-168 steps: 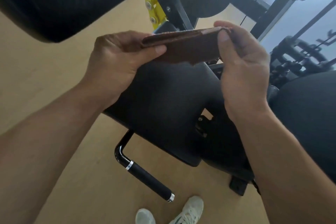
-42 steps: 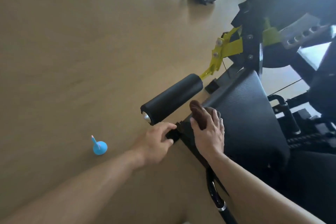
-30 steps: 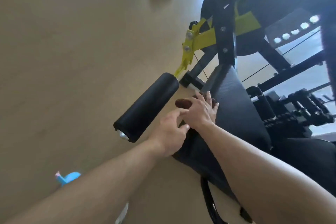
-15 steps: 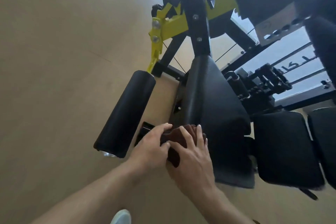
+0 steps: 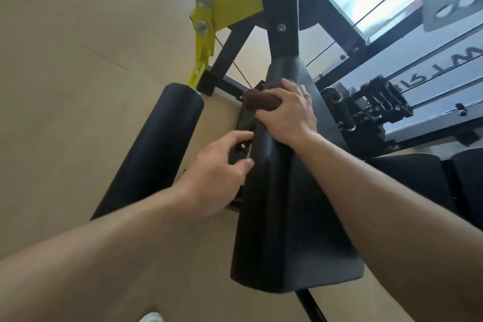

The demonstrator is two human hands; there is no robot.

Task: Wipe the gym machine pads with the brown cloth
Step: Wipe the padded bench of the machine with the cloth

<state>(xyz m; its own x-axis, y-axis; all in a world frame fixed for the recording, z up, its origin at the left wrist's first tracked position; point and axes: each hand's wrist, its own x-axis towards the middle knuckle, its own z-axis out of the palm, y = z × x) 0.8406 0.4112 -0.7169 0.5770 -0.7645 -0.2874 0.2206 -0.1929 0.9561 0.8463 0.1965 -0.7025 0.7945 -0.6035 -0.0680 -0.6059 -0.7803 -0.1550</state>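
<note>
Pressed by right hand (image 5: pixel 286 112), grip curled round brown cloth (image 5: pixel 261 102), rolled crosswise atop long black pad (image 5: pixel 285 191); left hand (image 5: pixel 217 175), fingers curled, gripped pad's left underside bracket (image 5: pixel 239 155).

Brown cloth (image 5: pixel 262 102); black textured pad (image 5: pixel 285 217); black roller (image 5: pixel 154 154); yellow bracket (image 5: pixel 224 8); tan floor (image 5: pixel 78 60).

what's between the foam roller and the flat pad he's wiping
In the head view, a strip of bare tan floor separates the foam roller from the flat pad; lower down, the left hand spans it, gripping a black bracket.
</note>
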